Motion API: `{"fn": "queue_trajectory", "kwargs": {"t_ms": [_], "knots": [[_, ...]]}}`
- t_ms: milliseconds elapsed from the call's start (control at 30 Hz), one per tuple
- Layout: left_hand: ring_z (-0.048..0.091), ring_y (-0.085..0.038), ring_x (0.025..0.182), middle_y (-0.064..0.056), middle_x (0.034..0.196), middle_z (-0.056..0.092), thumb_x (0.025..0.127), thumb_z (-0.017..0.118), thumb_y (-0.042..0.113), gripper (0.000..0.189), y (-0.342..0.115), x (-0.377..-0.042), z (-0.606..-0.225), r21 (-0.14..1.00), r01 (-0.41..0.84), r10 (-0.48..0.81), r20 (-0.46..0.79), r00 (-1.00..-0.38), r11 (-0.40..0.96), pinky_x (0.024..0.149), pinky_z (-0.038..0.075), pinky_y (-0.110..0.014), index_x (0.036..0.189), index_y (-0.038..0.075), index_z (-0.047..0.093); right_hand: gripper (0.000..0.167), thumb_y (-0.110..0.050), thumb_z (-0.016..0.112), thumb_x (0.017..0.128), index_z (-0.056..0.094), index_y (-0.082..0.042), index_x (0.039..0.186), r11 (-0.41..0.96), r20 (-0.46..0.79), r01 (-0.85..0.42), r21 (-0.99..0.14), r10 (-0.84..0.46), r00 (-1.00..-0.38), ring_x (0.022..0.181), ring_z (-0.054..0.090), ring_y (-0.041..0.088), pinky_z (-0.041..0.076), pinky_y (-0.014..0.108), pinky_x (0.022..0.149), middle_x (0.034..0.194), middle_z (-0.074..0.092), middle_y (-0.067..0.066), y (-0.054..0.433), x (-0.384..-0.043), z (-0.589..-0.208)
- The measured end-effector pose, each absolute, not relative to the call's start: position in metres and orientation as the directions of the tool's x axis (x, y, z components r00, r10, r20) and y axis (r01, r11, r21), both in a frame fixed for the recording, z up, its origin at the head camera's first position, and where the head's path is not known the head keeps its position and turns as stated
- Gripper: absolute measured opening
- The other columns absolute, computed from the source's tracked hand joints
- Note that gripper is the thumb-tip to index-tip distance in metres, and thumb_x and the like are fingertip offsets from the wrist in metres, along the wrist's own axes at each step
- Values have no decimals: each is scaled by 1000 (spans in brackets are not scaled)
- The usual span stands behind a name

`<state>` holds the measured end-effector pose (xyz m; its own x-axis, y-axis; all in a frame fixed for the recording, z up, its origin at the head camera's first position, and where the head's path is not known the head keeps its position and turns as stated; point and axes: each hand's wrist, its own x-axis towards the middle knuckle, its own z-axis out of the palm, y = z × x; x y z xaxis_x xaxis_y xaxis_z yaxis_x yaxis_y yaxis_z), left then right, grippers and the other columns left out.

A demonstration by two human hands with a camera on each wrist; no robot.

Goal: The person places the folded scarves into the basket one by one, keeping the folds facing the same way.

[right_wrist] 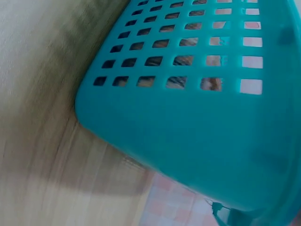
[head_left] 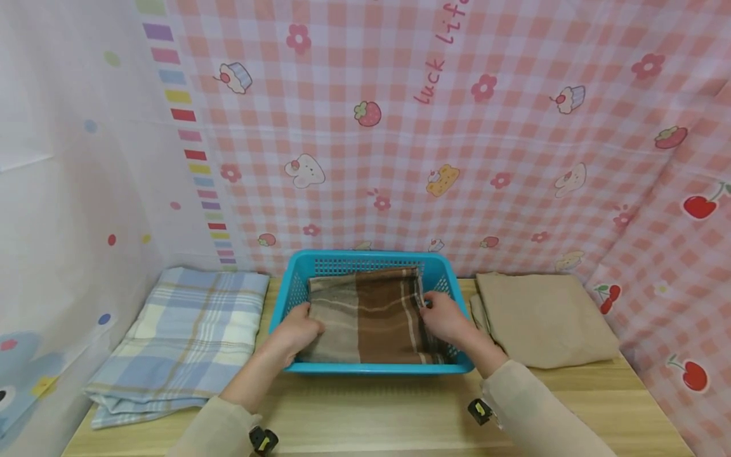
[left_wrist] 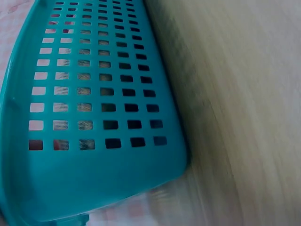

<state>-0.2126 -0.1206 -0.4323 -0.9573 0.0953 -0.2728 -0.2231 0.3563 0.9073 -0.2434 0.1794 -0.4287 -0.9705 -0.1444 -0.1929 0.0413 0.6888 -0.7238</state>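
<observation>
A folded brown and beige plaid cloth [head_left: 371, 320] lies inside a blue plastic basket [head_left: 377, 368]. At the cloth's left edge, my left hand [head_left: 297, 330] reaches over the basket's side and grips it, with part of its fingers hidden. My right hand [head_left: 448, 317] pinches the cloth's right edge near the upper corner. Both wrist views show mainly the perforated basket wall [left_wrist: 94, 179], with bits of cloth behind the holes; the hands' grip is hidden there.
A folded blue and white plaid cloth [head_left: 188, 336] lies left of the basket on the wooden table [head_left: 365, 412]. To the right is a folded tan cloth [head_left: 542, 320]. A pink checked curtain [head_left: 400, 152] hangs behind, with fabric at both sides.
</observation>
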Motion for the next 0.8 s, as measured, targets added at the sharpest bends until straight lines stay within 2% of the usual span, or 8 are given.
{"fn": "queue_trajectory", "kwargs": {"t_ms": [33, 67, 133, 200, 300, 467, 700, 800], "knots": [[18, -51, 153, -36, 165, 20, 91, 50, -6, 75, -121, -212, -431, 903, -213, 88, -263, -961, 373, 121, 27, -62, 158, -17, 18, 46, -6, 47, 109, 43, 12, 152, 690, -177, 29, -723, -144, -973, 86, 63, 25, 54, 42, 76, 148, 51, 33, 179, -243, -428], [18, -50, 153, -36, 165, 20, 91, 48, -7, 74, -121, -212, -430, 899, -200, 81, -250, -965, 389, 120, 28, -62, 158, -17, 18, 45, -5, 47, 108, 45, 12, 150, 690, -159, 15, -723, -145, -977, 91, 65, 27, 56, 43, 77, 144, 55, 32, 179, -243, -426], [24, -50, 151, -36, 162, 27, 91, 44, -8, 71, -122, -212, -426, 891, -173, 65, -220, -973, 421, 118, 33, -62, 158, -15, 22, 42, -4, 47, 108, 48, 13, 147, 698, -126, -12, -716, -146, -981, 108, 66, 32, 57, 45, 84, 137, 60, 32, 180, -241, -423], [31, -50, 148, -37, 157, 35, 92, 43, -8, 67, -122, -211, -422, 884, -152, 54, -195, -979, 443, 115, 37, -61, 157, -15, 25, 40, -3, 48, 108, 49, 14, 145, 696, -102, -33, -717, -152, -983, 115, 65, 39, 57, 49, 87, 134, 61, 31, 181, -240, -419], [38, -49, 143, -38, 151, 41, 95, 43, -7, 64, -122, -210, -417, 887, -125, 50, -164, -985, 445, 111, 41, -59, 157, -14, 27, 40, -3, 48, 108, 49, 13, 144, 694, -75, -54, -718, -155, -985, 117, 63, 41, 55, 50, 90, 134, 61, 31, 184, -236, -413], [46, -47, 133, -37, 154, 36, 98, 45, -7, 65, -125, -208, -409, 913, -84, 78, -125, -989, 398, 105, 46, -56, 160, -10, 23, 39, -7, 49, 109, 51, 10, 145, 675, 15, -129, -726, -173, -985, 125, 59, 43, 53, 54, 98, 138, 59, 30, 194, -229, -403], [37, -50, 144, -32, 157, 37, 103, 50, 0, 61, -132, -204, -398, 888, 27, 92, -17, -996, 459, 113, 39, -62, 160, -5, 29, 38, -10, 58, 107, 57, 5, 142, 664, 205, -253, -704, -151, -967, 125, 60, 41, 53, 57, 99, 136, 63, 26, 219, -220, -398], [39, -47, 144, -29, 159, 40, 104, 53, 5, 61, -137, -204, -397, 851, 80, 86, 41, -995, 519, 109, 44, -60, 160, -4, 31, 37, -9, 59, 106, 58, 5, 140, 658, 254, -271, -702, -124, -959, 122, 61, 41, 55, 57, 96, 136, 63, 26, 232, -219, -400]]}}
